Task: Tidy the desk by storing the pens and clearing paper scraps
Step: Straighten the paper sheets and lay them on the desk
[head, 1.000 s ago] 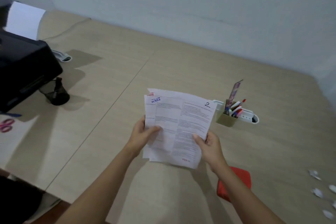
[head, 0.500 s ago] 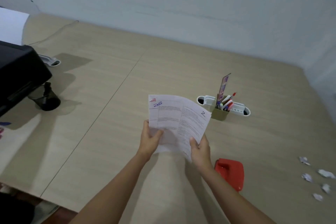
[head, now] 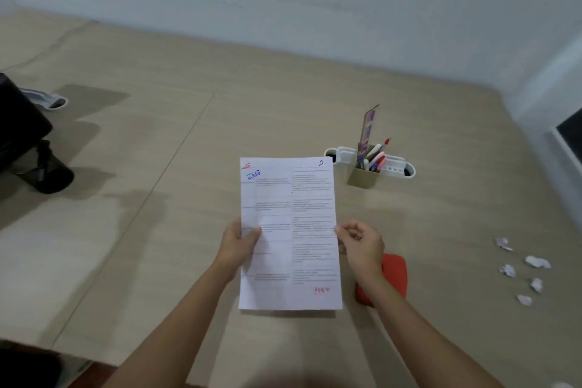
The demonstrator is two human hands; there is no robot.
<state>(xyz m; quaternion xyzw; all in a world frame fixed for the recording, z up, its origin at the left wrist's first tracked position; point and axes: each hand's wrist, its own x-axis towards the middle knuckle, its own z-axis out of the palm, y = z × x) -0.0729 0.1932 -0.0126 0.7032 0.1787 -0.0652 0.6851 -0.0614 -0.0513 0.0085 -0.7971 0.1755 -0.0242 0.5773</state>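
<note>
Your left hand [head: 237, 244] pinches the printed sheets [head: 288, 230]; your right hand's [head: 362, 242] fingers [head: 341, 234] only graze their edge. Loosen, and they could fan apart, sliding toward the red stapler [head: 393, 274] beside them.

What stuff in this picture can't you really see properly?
- Paper, head view: the printed lines are too small and blurred to read.
- Red thing: the right hand and forearm cover part of it.
- Black box: cut off by the left edge.
- Pens in the cup: too small to count.
- Paper scraps: blurry.
</note>
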